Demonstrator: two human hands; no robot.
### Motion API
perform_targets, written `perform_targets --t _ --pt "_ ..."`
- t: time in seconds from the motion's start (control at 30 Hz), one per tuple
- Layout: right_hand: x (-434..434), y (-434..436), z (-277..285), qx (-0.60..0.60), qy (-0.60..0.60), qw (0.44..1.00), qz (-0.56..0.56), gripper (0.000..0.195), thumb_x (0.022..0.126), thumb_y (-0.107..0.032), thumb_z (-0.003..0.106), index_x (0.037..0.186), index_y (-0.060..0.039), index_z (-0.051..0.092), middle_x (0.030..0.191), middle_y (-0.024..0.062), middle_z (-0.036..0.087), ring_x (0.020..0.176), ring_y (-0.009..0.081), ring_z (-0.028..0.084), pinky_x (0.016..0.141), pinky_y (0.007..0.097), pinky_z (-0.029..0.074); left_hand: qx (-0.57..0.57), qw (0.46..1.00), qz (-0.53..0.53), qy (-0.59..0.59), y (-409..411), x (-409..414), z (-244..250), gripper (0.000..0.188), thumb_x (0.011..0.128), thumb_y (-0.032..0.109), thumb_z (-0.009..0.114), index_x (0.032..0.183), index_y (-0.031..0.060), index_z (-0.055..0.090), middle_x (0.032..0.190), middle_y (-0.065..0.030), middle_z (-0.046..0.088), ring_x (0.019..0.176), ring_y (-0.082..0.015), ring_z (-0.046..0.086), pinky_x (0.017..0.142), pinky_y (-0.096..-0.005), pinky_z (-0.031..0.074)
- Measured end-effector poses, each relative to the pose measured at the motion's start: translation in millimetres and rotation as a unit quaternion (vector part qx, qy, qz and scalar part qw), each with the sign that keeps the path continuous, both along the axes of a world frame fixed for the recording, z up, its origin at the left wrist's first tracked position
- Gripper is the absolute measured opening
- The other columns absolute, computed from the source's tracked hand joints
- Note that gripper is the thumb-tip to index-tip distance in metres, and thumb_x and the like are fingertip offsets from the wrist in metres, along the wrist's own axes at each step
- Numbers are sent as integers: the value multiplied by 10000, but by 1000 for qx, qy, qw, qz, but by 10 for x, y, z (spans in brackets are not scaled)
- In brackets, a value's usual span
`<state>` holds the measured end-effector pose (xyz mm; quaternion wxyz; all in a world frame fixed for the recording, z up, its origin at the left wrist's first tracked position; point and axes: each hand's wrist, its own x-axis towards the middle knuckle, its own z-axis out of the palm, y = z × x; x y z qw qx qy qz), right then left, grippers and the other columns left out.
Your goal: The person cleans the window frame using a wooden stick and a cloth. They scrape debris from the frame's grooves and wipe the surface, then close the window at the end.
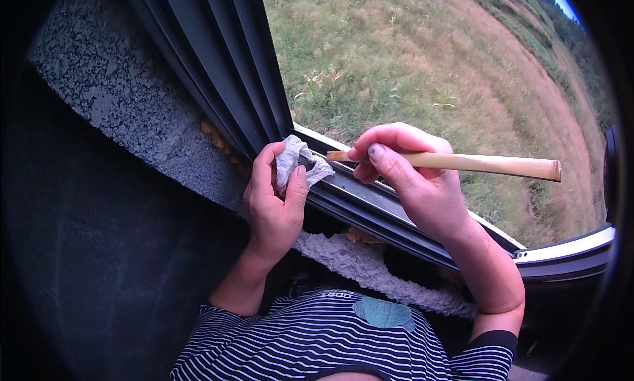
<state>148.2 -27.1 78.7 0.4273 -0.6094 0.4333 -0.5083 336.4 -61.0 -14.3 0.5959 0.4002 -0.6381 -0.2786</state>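
Note:
A crumpled whitish cloth (292, 153) is held between the thumb and fingers of my left hand (272, 202), at the corner of a dark metal window frame (237, 59). My right hand (406, 168) grips a flat pale strip of bamboo or wood (485, 164) between thumb and fingers. The strip's darker, narrow end points at the cloth, with a small gap between them; its wider end reaches out to the right. Both hands are above the lower window track (354, 185). The cloth and my left hand hide part of the frame corner.
Rough grey masonry (133, 108) borders the frame at the left, with yellowish foam (215, 135) in the joint. Uneven mortar (366, 264) runs below the track, close to my body. Beyond the window opening lies a grassy field (421, 73). Another dark frame part stands at far right.

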Motion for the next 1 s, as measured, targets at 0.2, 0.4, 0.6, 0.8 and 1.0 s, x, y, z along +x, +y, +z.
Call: perform_targets --t 0.2,0.4,0.6,0.8,1.0 --pt "56 -19 47 -44 -32 997 -49 150 924 -4 513 983 40 644 860 71 680 731 75 616 670 210 519 -59 995 36 -73 -109 -53 16 380 866 16 616 1225 -51 511 1005 -204 646 880 -291 672 762 -367 533" --pt "48 -21 83 -63 -15 997 -45 184 956 -48 489 1007 53 634 916 94 670 796 120 646 739 256 541 -107 984 68 -123 -90 -64 107 349 895 -18 582 1237 -33 513 1073 -157 640 943 -202 639 825 -321 512" --pt "63 -249 -27 -42 -31 998 -25 172 951 -38 487 998 48 628 914 94 668 797 117 645 731 257 546 -118 956 68 -260 -177 -110 36 340 845 -10 605 1180 -40 557 999 -199 620 889 -362 626 779 -412 500" --pt "155 -462 -188 24 -119 992 -28 142 891 -29 501 919 30 627 813 65 649 701 103 614 638 246 514 -154 899 139 -387 -70 -197 72 314 832 107 660 1124 7 606 860 -112 591 755 -276 588 686 -375 404" --pt "220 -648 -391 -31 -42 998 19 145 889 -35 506 915 14 640 812 54 657 708 112 622 658 265 517 -114 915 122 -368 -37 -248 59 396 823 111 670 1175 -36 565 830 -131 579 732 -303 578 665 -400 409"
